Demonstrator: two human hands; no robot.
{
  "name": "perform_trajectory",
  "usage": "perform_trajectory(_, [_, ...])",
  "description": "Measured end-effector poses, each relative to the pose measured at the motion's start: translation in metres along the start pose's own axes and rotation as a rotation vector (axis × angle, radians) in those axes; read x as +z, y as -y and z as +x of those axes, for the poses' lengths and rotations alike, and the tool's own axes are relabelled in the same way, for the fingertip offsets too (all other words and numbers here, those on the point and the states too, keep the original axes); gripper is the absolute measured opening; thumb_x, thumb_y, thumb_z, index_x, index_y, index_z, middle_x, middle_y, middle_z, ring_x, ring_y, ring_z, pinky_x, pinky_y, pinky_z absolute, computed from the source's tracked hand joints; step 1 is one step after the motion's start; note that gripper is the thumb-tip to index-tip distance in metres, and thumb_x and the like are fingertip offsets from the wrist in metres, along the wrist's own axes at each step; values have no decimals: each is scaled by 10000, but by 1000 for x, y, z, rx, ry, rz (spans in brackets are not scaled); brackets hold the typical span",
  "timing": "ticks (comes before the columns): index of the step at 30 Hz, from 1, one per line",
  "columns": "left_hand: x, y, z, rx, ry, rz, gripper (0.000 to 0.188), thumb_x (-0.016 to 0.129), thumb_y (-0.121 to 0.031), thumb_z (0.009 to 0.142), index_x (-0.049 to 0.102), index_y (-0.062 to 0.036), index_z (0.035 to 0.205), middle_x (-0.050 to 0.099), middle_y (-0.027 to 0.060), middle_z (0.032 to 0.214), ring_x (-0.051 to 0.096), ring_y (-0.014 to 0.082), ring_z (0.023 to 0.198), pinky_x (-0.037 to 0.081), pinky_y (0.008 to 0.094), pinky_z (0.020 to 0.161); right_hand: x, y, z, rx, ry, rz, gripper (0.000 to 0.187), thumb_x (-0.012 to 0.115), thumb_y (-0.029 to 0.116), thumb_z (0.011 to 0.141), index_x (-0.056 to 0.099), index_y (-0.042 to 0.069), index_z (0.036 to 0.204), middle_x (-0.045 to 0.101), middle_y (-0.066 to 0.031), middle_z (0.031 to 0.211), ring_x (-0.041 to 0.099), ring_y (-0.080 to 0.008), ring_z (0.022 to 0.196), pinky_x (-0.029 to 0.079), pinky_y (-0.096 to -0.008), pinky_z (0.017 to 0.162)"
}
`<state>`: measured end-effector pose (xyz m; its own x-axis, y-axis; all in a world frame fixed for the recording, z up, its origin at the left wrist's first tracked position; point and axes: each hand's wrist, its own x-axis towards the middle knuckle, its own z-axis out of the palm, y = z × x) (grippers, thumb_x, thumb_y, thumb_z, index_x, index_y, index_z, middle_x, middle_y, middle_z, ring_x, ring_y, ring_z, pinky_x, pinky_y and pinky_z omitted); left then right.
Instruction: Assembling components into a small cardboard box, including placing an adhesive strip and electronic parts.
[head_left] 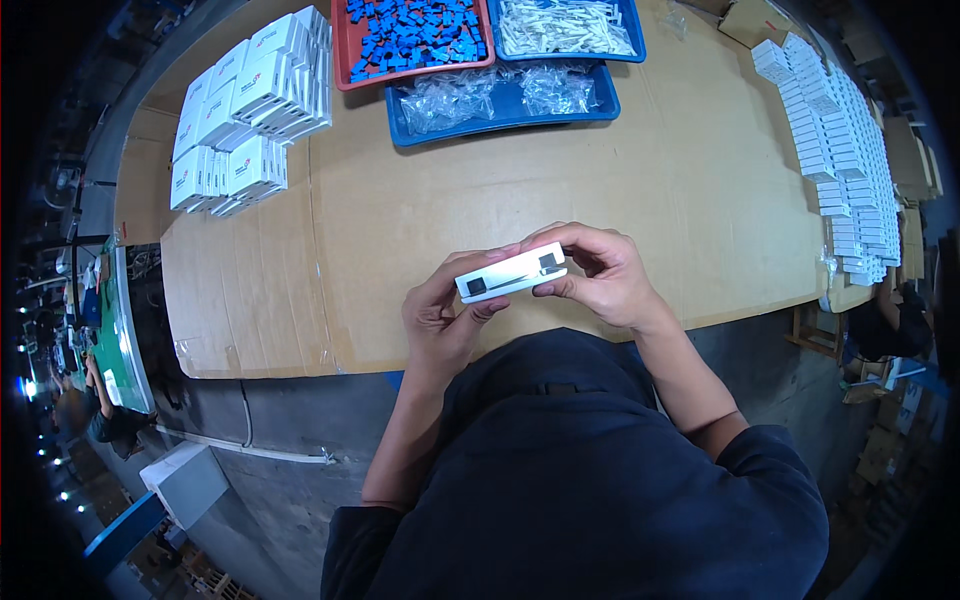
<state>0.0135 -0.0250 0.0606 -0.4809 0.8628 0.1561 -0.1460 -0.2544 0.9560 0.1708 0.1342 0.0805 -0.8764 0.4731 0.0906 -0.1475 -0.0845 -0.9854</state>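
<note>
A small white box (512, 273) is held up between my two hands, above the table's near edge. Its side facing me stands partly open, with dark square spots at both ends and a flap or slit between them. My left hand (446, 312) grips the left end, thumb below and fingers along the top. At the right end, my right hand (606, 276) pinches the box between thumb and fingers. What lies inside the box cannot be made out.
Stacked white boxes (240, 115) stand at the far left, and long rows of white boxes (835, 160) line the right edge. At the back are a red tray (341, 72) of blue parts, a blue tray (638, 42) of white pieces and another blue tray (405, 134) with clear bags.
</note>
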Motion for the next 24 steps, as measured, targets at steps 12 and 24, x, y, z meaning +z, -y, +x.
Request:
perform_trajectory(12, [0, -1, 1, 17, 35, 55, 403, 813, -45, 879, 677, -20, 1258, 721, 137, 1251, 667, 223, 1196, 529, 345, 1022, -1, -9, 0, -133, -9, -97, 333, 825, 13, 844, 727, 6, 1162, 762, -117, 1130, 724, -212, 1068, 570, -345, 967])
perform_trajectory(24, [-1, 1, 0, 8, 13, 25, 378, 802, -51, 891, 683, 2, 1246, 725, 145, 1247, 668, 218, 1182, 523, 330, 1009, 0, -5, 0, -82, -16, -106, 355, 848, 29, 832, 723, 14, 1163, 765, -98, 1108, 724, -198, 1067, 558, -343, 985])
